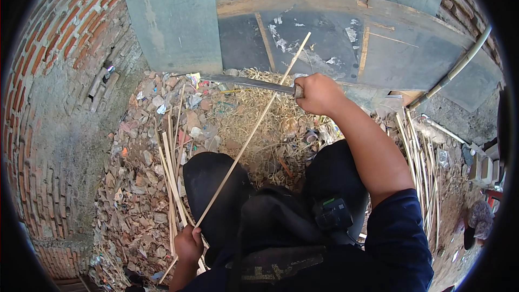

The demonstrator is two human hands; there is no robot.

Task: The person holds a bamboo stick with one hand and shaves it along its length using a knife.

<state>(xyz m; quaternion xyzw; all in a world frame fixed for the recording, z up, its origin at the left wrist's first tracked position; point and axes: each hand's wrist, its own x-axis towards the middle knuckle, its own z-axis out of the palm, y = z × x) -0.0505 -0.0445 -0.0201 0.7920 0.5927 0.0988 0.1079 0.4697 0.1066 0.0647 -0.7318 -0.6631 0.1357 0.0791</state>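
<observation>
Rubble [135, 194] beneath — hands [189, 243] [320, 94] partly hide stick [237, 159] and knife [243, 81].

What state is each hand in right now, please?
Left hand: closed, holding a thin bamboo strip.
Right hand: closed, holding a long-bladed knife.

I am looking down at brown ground [453, 227], strewn on the left with broken stone and brick rubble [143, 176], scraps of litter [162, 108] mixed in. A loose mat of curly pale shavings [238, 119] covers the middle. I see long pale strips [173, 176] lying to the left and another bundle [417, 151] to the right.
</observation>
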